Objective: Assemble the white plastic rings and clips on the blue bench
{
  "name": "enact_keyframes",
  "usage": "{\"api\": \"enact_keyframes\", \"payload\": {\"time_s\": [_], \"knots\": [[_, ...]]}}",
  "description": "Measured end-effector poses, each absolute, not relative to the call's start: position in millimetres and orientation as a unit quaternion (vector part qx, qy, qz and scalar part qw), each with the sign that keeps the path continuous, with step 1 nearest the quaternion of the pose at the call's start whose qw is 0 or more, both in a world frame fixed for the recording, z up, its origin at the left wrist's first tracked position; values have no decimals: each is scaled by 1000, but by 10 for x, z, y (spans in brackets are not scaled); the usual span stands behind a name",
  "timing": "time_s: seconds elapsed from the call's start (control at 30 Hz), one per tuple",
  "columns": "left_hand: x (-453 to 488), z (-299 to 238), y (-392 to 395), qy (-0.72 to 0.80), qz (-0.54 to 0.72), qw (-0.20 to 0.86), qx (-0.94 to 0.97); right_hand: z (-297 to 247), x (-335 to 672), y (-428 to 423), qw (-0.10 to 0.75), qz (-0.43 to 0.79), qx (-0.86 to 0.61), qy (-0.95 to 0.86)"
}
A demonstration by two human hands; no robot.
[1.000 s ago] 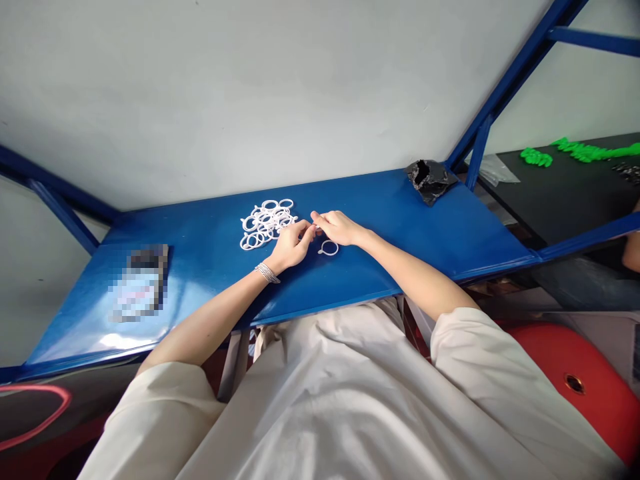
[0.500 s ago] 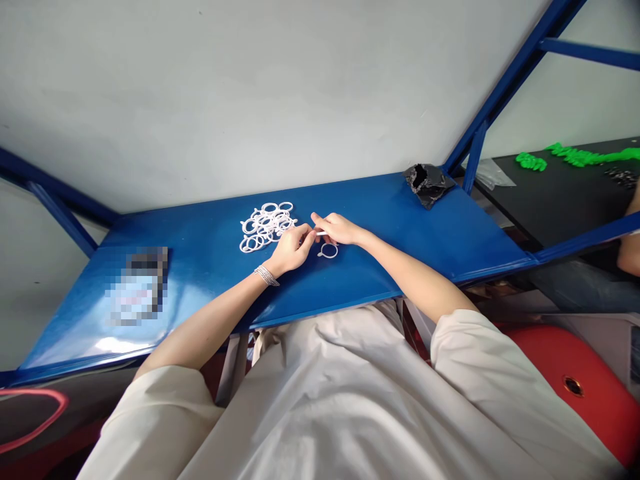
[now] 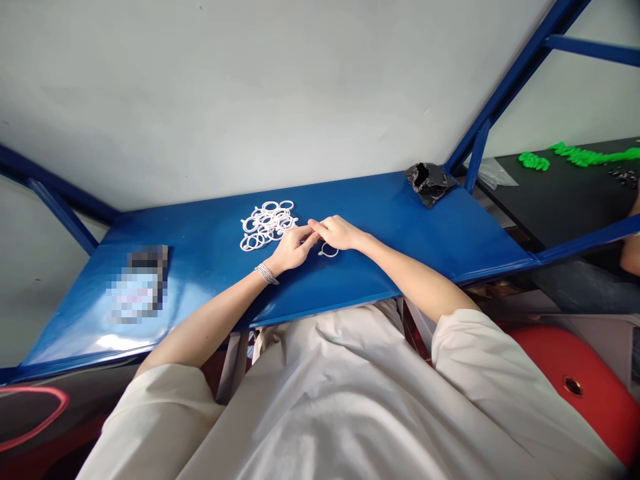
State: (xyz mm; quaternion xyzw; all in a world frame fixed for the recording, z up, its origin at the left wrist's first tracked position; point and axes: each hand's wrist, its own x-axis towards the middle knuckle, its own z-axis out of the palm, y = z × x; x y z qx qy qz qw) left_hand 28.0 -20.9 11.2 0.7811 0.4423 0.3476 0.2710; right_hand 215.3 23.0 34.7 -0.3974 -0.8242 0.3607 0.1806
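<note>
My left hand [image 3: 291,248] and my right hand [image 3: 339,233] meet above the blue table [image 3: 370,267], their fingertips touching. Both are closed in a pinch around a white ring, which the fingers now hide almost wholly. Just below my right hand, a single white ring [image 3: 329,255] with a small knob lies on the table, partly covered by the fingers. A loose pile of white rings [image 3: 265,223], several overlapping, sits beside my left hand, to its upper left.
A blurred-out item [image 3: 137,287] lies at the table's left. A torn black plastic bag [image 3: 431,185] rests at the back right corner. Blue frame bars [image 3: 479,153] rise at the right. Beyond them, a black table [image 3: 560,200] carries bright green pieces [image 3: 580,155], with another person's arm at the edge.
My right thumb and fingers have come down onto my left fingertips. The white piece that showed between the hands is now covered. The pile and the single ring stay put.
</note>
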Motion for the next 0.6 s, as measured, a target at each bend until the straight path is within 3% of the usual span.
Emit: {"api": "enact_keyframes", "payload": {"time_s": [0.4, 0.6], "knots": [[260, 124, -181, 441, 328, 285, 785, 293, 2090, 199, 193, 292, -438, -828], [287, 121, -205, 451, 328, 237, 796, 326, 2141, 285, 235, 314, -460, -797]]}}
